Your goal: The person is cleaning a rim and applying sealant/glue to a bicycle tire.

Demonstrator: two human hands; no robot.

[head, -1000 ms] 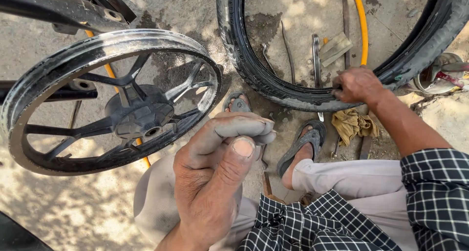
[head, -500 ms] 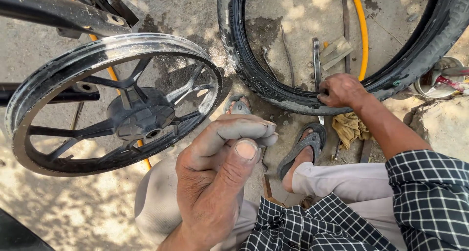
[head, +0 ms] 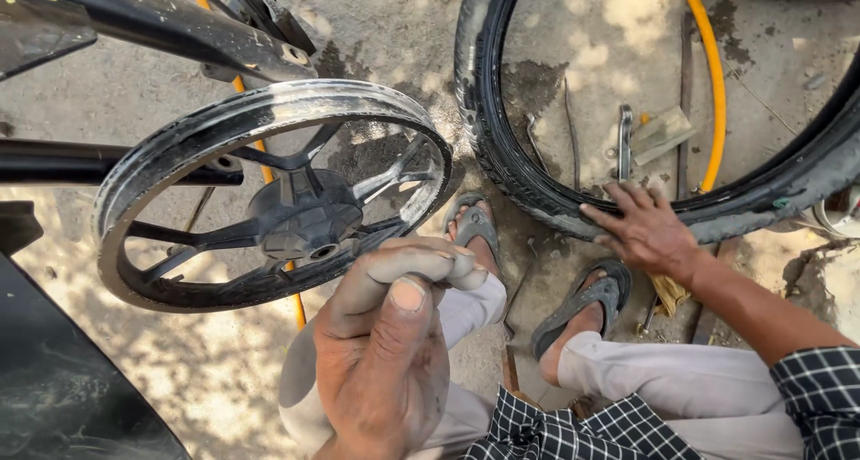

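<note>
Concrete ground, dusty, dappled with sun and shade, stained dark under the tyre.

Black rubber tyre lying flat on the ground at upper right, its tread curving from the top edge down past the sandals and off to the right. Inside its ring: a yellow hose, a flat metal spanner, a thin metal rod.

Bare alloy wheel rim, grey and scuffed, spoked, with a dark hub; it stands at left, held on a black frame tube that runs across the top left corner. Rim and tyre are apart, close neighbours.

Person crouched, pale trousers, checked black-and-white shirt, grey sandals planted just beside the tyre's near edge.

Right hand: fingers spread, palm pressed flat on the tyre's near side. Not wrapped around anything, simply resting open on the rubber.

Left hand: raised close to the camera, grimy, fingers curled over and thumb pressed up against them. Whether anything sits inside that pinch I cannot tell; nothing shows between the fingers. It hangs in front of the rim's lower edge, not touching it.
</note>
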